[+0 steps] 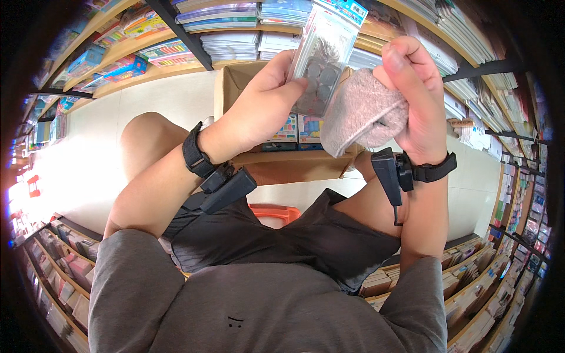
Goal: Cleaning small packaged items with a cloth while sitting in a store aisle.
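My left hand (265,106) grips a clear plastic package (324,66) with a blue printed header. Dark round pieces show through its lower half, and its near end is tilted down toward me. In my right hand (419,88) is a bunched greyish-pink cloth (364,112), hanging close beside the package. A small gap seems to part cloth and package, but I cannot tell for certain. Below both hands stands an open cardboard box (291,167). Boxed items with colourful printed pictures (282,130) lie inside it, partly hidden by my left hand and the cloth.
Shelves of stacked books and paper (229,44) run along the far side. Boxed colourful goods fill the shelf at far left (167,50). More racks (472,282) stand behind me on both sides. An orange plastic stool (278,212) shows between my legs.
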`<state>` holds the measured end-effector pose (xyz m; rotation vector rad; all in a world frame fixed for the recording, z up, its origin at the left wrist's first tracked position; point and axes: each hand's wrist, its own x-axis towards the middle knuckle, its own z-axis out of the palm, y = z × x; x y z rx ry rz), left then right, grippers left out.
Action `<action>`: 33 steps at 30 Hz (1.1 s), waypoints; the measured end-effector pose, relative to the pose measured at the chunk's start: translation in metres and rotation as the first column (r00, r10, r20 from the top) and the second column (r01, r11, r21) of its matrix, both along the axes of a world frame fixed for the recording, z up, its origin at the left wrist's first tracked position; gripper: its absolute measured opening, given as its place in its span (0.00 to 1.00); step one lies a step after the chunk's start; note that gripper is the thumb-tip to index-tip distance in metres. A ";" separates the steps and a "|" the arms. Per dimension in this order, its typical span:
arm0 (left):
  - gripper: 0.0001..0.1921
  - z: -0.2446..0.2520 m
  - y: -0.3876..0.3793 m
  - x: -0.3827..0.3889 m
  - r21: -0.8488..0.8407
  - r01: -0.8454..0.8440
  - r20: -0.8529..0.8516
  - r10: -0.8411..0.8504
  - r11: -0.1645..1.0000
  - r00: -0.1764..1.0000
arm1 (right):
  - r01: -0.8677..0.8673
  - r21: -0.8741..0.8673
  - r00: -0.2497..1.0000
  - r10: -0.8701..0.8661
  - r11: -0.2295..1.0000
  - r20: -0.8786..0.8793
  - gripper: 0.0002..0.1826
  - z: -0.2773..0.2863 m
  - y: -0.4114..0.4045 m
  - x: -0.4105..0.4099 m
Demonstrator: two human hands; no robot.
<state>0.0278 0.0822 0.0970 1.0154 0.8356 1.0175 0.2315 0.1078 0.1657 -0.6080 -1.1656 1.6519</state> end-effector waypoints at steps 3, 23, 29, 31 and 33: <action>0.19 -0.001 0.002 -0.002 0.013 0.018 -0.092 -0.017 1.000 0.996 | -0.079 -0.035 0.995 0.076 0.996 -0.066 0.09 0.005 -0.002 0.001; 0.22 0.008 -0.007 -0.001 -0.163 0.216 0.117 -0.199 0.963 0.973 | 0.143 0.284 0.868 -0.259 0.948 0.425 0.05 -0.015 0.003 -0.011; 0.20 0.013 -0.005 -0.001 -0.182 0.014 0.136 0.012 0.983 0.991 | 0.236 0.362 0.848 -0.373 0.902 0.376 0.05 -0.013 0.000 -0.018; 0.20 0.010 -0.005 0.000 -0.155 -0.018 0.081 0.030 0.988 0.996 | 0.141 0.343 0.819 -0.304 0.929 0.487 0.09 -0.014 0.000 -0.017; 0.19 0.006 -0.004 0.001 -0.096 -0.071 -0.024 0.069 0.993 0.997 | -0.008 0.248 0.739 -0.161 0.969 0.654 0.15 -0.024 -0.001 -0.015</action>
